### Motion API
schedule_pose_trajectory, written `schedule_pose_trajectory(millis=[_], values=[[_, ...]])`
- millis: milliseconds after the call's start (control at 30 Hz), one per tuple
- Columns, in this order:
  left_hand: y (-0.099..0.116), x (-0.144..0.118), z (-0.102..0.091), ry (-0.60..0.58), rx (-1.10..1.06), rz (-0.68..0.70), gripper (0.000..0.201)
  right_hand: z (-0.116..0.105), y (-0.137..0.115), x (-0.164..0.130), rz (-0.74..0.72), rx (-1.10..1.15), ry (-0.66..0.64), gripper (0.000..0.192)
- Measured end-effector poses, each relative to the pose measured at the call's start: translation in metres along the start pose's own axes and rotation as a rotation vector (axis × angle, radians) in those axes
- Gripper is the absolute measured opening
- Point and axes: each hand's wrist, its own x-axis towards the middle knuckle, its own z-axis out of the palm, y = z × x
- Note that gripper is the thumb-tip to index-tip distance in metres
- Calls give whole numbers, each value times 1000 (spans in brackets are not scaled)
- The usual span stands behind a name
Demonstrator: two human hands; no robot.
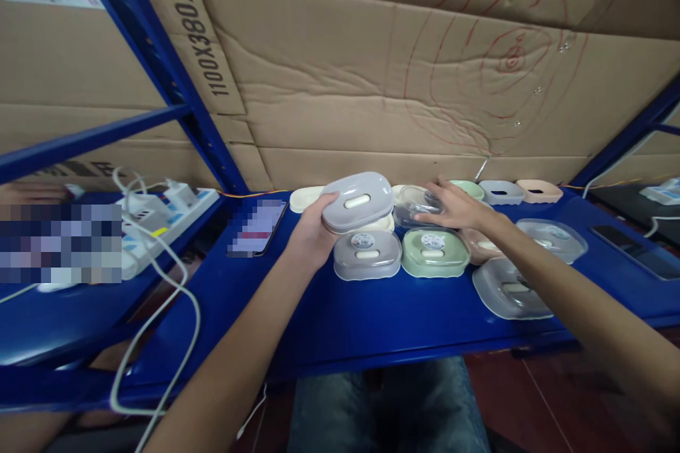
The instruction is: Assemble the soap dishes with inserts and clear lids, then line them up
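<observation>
My left hand [313, 233] grips a grey oval box [366, 191], like a soap dish, tilted above the table. A white pill-shaped piece sits in the middle of its top. To the right, my right hand [460, 205] has its thumb and fingers round the right side of a clear plastic lid [414, 202]. Directly below them stand a grey box [366, 262] and a green box [435, 262], each under a clear cover with a round sticker. My right forearm partly hides a pinkish box [481, 244].
Clear lids [513, 290] lie at the right, and open coloured trays [499, 191] line the back by the cardboard wall [329, 71]. A phone [260, 226] lies at left, another [637, 251] at right. Cables and a power strip [199, 202] are beyond a blue post, near another person's hand [32, 198].
</observation>
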Motion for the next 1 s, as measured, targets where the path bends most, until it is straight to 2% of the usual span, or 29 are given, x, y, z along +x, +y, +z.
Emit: schedule_pose_trajectory(millis=[167, 400, 600, 800, 900, 1000], values=[[-1, 1, 0, -22, 5, 4, 30, 6, -2, -5, 7, 38, 9, 85], [-1, -1, 2, -41, 34, -2, 31, 3, -4, 3, -91, -148, 68, 93], [0, 0, 2, -17, 43, -8, 28, 0, -8, 8, -62, -52, 23, 93], [-1, 1, 0, -30, 53, -5, 25, -2, -7, 8, -52, 4, -2, 106], [0, 1, 0, -25, 43, -14, 26, -9, -8, 7, 3, 107, 73, 103], [1, 1, 0, -58, 22, -18, 30, -20, -17, 6, 26, 209, 264, 98]])
